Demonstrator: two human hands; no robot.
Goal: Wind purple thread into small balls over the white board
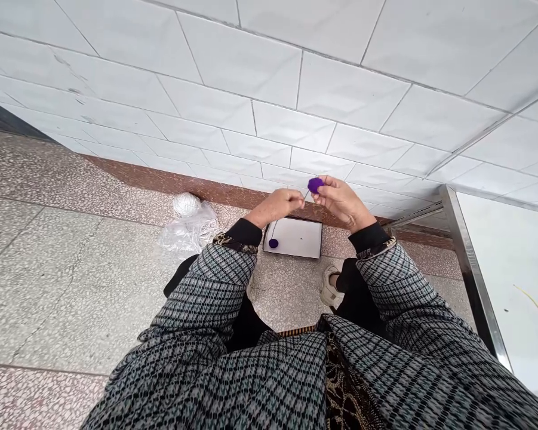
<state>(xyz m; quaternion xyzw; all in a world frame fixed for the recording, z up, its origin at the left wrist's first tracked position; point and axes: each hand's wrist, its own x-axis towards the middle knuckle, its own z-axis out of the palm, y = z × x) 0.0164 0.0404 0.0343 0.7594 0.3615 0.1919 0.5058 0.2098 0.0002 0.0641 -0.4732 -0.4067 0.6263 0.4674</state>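
Purple yarn work (315, 185), small and rounded, is pinched between the thumb and fingers of my right hand (340, 202). Close beside it, my left hand (278, 206) is closed on a thin grey shaft (306, 194) that looks like a crochet hook; its tip reaches the purple piece. Below lies a shallow white tray (301, 237) with a dark rim, on the floor. In its left part rests a small ball of purple yarn (273, 243), and a dark strand runs from it up toward my left hand.
A ball of white yarn (187, 204) and a clear plastic bag (188, 232) lie on the floor to the left. The tiled wall (273, 125) rises in front. At the right stands a white-topped table (510, 263) with a metal edge. My shoe (330, 286) is near the tray.
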